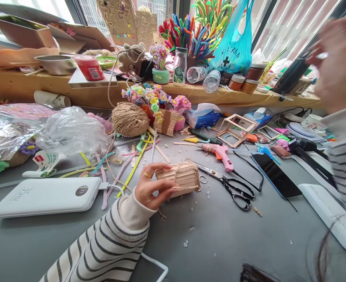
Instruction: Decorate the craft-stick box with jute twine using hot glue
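My left hand [157, 186] is closed on a small craft-stick box [187, 178] wrapped in jute twine. Thumb and fingers grip its left end, just above the grey table. A strand of twine runs along the near side, close to the thumb tip. My right hand [337, 51] is raised high at the right edge, well away from the box and smeared by motion, so its fingers are unclear. Directly right of the box lie black-handled scissors [234, 188]. Behind them rests a pink glue gun [220, 152]. A ball of jute twine [130, 119] sits farther back.
A white power bank [46, 196] with a cable lies at left. At right are a phone [275, 174] and a white, long-bodied object [325, 215]. Plastic wrap [73, 133], pipe cleaners [137, 160] and a wooden stick frame [237, 129] clutter the back. Jars and a blue bag [233, 39] line the ledge.
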A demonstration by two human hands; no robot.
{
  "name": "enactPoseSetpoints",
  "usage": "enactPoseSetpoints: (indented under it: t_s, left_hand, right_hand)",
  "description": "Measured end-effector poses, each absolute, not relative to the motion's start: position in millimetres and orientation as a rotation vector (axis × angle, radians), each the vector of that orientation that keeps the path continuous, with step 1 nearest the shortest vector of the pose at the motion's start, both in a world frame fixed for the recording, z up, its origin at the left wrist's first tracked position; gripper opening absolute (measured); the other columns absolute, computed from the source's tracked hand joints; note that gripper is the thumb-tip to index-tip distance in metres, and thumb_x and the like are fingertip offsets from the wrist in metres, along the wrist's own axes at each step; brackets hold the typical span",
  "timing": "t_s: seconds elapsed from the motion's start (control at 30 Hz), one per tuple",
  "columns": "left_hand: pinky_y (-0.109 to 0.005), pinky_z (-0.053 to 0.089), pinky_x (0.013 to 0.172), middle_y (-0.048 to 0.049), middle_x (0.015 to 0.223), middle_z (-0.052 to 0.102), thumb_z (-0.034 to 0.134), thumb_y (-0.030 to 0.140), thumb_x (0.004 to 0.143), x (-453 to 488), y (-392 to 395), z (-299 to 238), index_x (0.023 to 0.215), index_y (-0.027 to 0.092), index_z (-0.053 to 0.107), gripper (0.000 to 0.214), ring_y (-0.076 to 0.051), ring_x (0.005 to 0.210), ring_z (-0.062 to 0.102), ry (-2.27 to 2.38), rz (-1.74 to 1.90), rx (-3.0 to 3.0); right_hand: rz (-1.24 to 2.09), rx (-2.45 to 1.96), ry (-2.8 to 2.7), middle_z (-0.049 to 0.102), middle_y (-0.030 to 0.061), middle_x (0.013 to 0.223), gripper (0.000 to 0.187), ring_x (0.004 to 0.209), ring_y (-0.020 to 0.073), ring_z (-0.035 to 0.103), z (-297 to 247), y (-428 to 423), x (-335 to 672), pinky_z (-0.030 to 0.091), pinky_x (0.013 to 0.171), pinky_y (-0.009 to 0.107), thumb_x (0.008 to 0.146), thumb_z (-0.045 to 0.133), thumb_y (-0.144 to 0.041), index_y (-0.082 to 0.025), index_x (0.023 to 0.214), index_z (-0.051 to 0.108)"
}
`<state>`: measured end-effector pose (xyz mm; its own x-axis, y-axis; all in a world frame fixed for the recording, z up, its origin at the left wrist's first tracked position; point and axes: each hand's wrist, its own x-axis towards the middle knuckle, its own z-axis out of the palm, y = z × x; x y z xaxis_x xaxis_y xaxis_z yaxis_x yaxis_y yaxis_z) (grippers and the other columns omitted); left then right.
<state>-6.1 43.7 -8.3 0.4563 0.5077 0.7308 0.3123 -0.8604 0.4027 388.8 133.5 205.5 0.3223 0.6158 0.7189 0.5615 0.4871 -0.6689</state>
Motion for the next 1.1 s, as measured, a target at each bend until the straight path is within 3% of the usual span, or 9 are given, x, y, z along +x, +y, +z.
enactPoseSetpoints:
  t_s: [0.1,0.23,0.33,0.4,0.5,0.63,0.77,0.9,1.1]
  left_hand:
    - [-0.037,0.052,0.081,-0.0094,0.103,0.050,0.056,0.023,0.080,-4.7,42.8,-10.1,0.076,0.020,0.068,0.013,-0.020,0.097,0.052,0.753,1.401,2.415]
    - [-0.038,0.052,0.082,-0.0087,0.104,0.049,0.058,0.019,0.078,-4.9,43.5,-10.7,0.080,0.021,0.068,0.010,-0.020,0.098,0.051,0.688,1.345,2.471]
    - [-0.037,0.052,0.082,-0.0087,0.103,0.049,0.057,0.020,0.079,-4.2,42.7,-10.7,0.078,0.021,0.067,0.011,-0.020,0.097,0.051,0.720,1.382,2.438]
    - [-0.038,0.051,0.082,-0.0090,0.102,0.050,0.056,0.023,0.080,-2.8,41.2,-10.6,0.076,0.021,0.068,0.013,-0.020,0.097,0.051,0.763,1.404,2.391]
    - [-0.038,0.050,0.082,-0.0090,0.102,0.051,0.057,0.024,0.079,-1.0,39.0,-10.2,0.076,0.021,0.068,0.012,-0.021,0.096,0.052,0.779,1.386,2.379]
    - [-0.037,0.050,0.081,-0.0087,0.103,0.051,0.058,0.022,0.078,-1.4,39.2,-9.4,0.077,0.022,0.068,0.010,-0.020,0.096,0.052,0.762,1.404,2.394]
    - [-0.035,0.051,0.079,-0.0091,0.103,0.051,0.058,0.020,0.078,-5.5,43.1,-8.7,0.078,0.022,0.068,0.010,-0.021,0.096,0.053,0.741,1.375,2.443]
    - [-0.035,0.052,0.078,-0.0086,0.105,0.051,0.059,0.018,0.076,-6.8,45.0,-8.4,0.082,0.023,0.067,0.011,-0.021,0.097,0.053,0.678,1.334,2.512]
    - [-0.037,0.050,0.080,-0.0090,0.102,0.052,0.057,0.022,0.078,-1.7,40.1,-8.9,0.076,0.022,0.068,0.011,-0.021,0.095,0.052,0.770,1.389,2.413]
  right_hand:
    - [0.069,-1.445,-1.472,0.058,0.0001,0.069,0.013,0.064,0.0110,0.053,175.3,129.6,332.3,0.040,0.065,0.029,0.069,0.061,-0.010,-0.017,0.080,0.058]
    - [0.083,-1.677,-2.106,0.064,0.0024,0.092,0.037,0.093,0.0163,0.053,153.0,123.6,299.8,0.033,0.086,0.031,0.058,0.063,0.007,-0.016,0.087,0.066]
    - [0.003,-1.602,-2.292,0.063,0.0035,0.082,0.005,0.080,0.0182,0.055,145.8,107.5,284.5,0.036,0.077,0.032,0.071,0.064,-0.016,-0.019,0.070,0.068]
    - [0.022,-1.585,-2.317,0.059,0.0023,0.063,0.015,0.068,0.0188,0.055,137.5,90.9,272.3,0.038,0.070,0.032,0.075,0.061,-0.027,-0.021,0.061,0.064]
    - [0.154,-1.474,-2.507,0.064,0.0065,0.084,0.011,0.082,0.0231,0.057,115.7,65.3,256.7,0.041,0.071,0.034,0.074,0.058,-0.020,-0.021,0.083,0.065]
    - [0.455,-1.373,-2.662,0.060,0.0110,0.114,0.040,0.106,0.0253,0.053,82.2,45.0,245.5,0.042,0.084,0.037,0.072,0.057,-0.015,-0.018,0.112,0.055]
    - [0.777,-1.513,-2.561,0.064,0.0095,0.105,0.049,0.081,0.0191,0.061,66.3,43.8,238.2,0.046,0.070,0.032,0.073,0.059,-0.022,-0.018,0.120,0.046]
    - [0.928,-1.526,-2.367,0.064,0.0024,0.069,0.014,0.062,0.0143,0.057,67.3,47.5,239.3,0.043,0.056,0.025,0.078,0.054,-0.027,-0.017,0.087,0.057]
    - [1.050,-1.460,-2.034,0.055,-0.0022,0.054,0.024,0.046,0.0086,0.047,77.4,45.2,258.1,0.035,0.043,0.021,0.077,0.057,-0.039,-0.018,0.068,0.061]
